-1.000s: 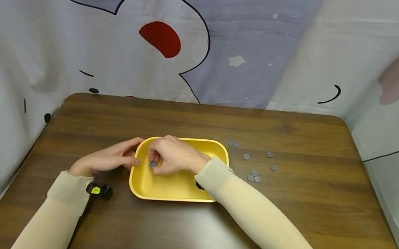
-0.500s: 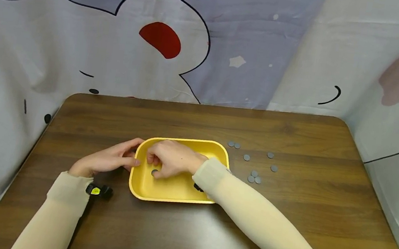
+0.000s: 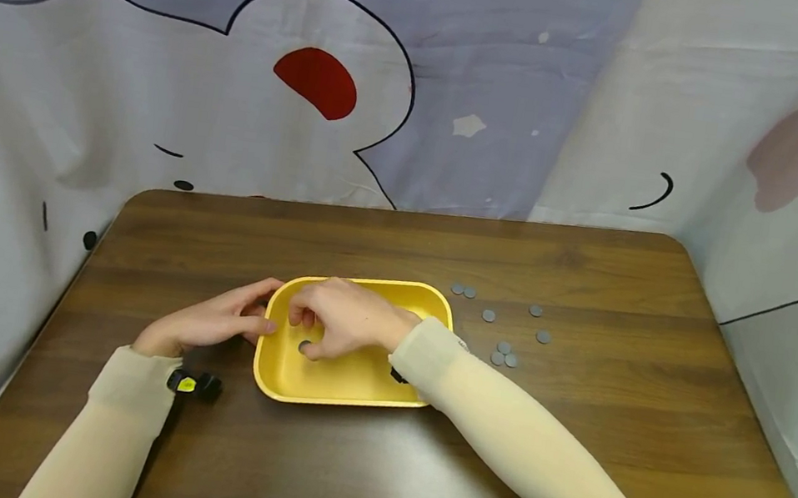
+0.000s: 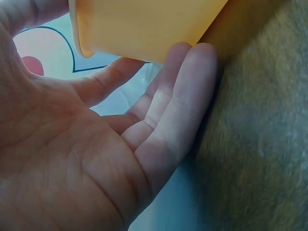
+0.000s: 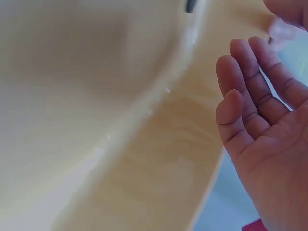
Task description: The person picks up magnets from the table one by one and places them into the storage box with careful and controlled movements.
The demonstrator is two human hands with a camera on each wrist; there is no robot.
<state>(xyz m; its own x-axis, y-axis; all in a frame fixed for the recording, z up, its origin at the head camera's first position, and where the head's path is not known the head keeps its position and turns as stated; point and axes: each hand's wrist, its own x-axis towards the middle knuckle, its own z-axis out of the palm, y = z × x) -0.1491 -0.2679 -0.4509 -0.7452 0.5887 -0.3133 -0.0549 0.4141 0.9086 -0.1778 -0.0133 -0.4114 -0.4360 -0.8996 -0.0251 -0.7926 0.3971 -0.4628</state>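
Note:
A yellow plastic tray (image 3: 350,390) sits on the wooden table. At its left end my left hand (image 3: 211,321) holds it, thumb over the rim and fingers against the outer wall; the left wrist view shows those fingers (image 4: 195,82) touching the tray's side. My right hand (image 3: 344,322) hovers inside the tray with loosely bent fingers, thumb apart from them. A small grey disc (image 3: 304,347) lies in the tray beside the right thumb tip. In the right wrist view nothing shows between the right fingers (image 5: 240,91); a dark disc edge (image 5: 191,5) appears at the top.
Right of the tray, several grey discs lie flat on the table: a touching pair (image 3: 463,290), a cluster of three (image 3: 504,354) and a few single discs (image 3: 489,315). A printed curtain (image 3: 466,81) hangs behind the table.
The grey disc, earlier at the right fingertips, now lies in the tray nearer its front. My right fingers have parted from it. The left hand stays on the tray.

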